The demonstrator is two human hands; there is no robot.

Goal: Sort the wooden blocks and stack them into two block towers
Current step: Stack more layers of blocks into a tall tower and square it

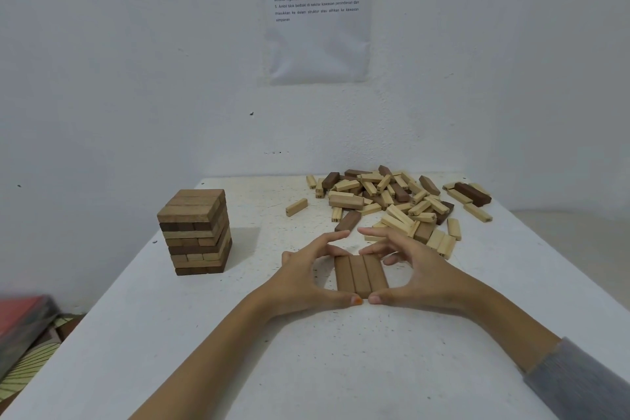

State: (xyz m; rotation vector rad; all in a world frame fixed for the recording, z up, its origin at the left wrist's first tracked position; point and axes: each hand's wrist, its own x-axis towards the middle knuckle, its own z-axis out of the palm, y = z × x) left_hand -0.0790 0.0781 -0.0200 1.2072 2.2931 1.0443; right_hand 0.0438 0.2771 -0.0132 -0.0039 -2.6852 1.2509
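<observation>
Squaring a layer, head view: both hands close round a row of three mid-brown rectangular wooden blocks (361,275), which lies flat and side by side on the white speckled table (306,358), at the middle front.
Left hand: the left hand (305,271) arches over the row's left side, with its thumb tip against the near end and its curled fingers on the far end. It holds nothing else.
Right hand: the right hand (414,271) mirrors it on the right side and pinches the same row end to end.
Step in hand: probably the base layer of the second tower, being pressed flush.
First tower: a tall tower of stacked brown wooden blocks (196,232) stands upright to the left, well apart from the hands.
Loose supply: a scattered pile of pale and dark wooden blocks (392,201) lies behind and to the right. Its nearest pieces are just beside the right fingers.
Next move: likely let go, pick three matching blocks from the pile and lay them crosswise on the row without shifting it.
In the way: a dark brown loose block (347,221) lies just beyond the fingertips, and the pile crowds the right hand.
Surroundings: a printed paper sheet (317,10) hangs on the wall, a red flat object (20,312) sits low on the left beside the table, and a grey sleeve (579,382) covers the right forearm.
</observation>
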